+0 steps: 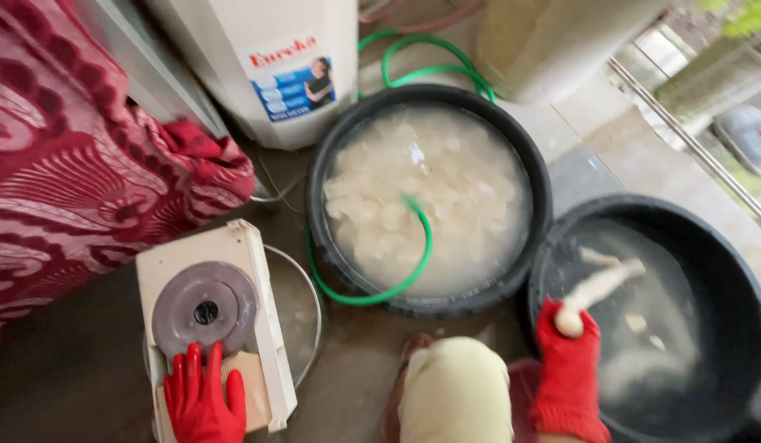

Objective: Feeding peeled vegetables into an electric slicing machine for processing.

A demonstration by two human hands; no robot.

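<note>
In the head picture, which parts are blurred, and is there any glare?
Head view: the right hand with its pale root over the dark tub is motion-blurred; the left hand on the slicer is sharper; mild glare on the sliced-filled tub.

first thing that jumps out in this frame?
The two bright red rubber gloves: the left hand rests on a cream slicing machine with a grey round disc at lower left, and the right hand grips a pale peeled root over a black round tub of cloudy water at lower right. Between them, at centre, a second black tub full of pale slices in milky water has a green hose looped into it.
</note>
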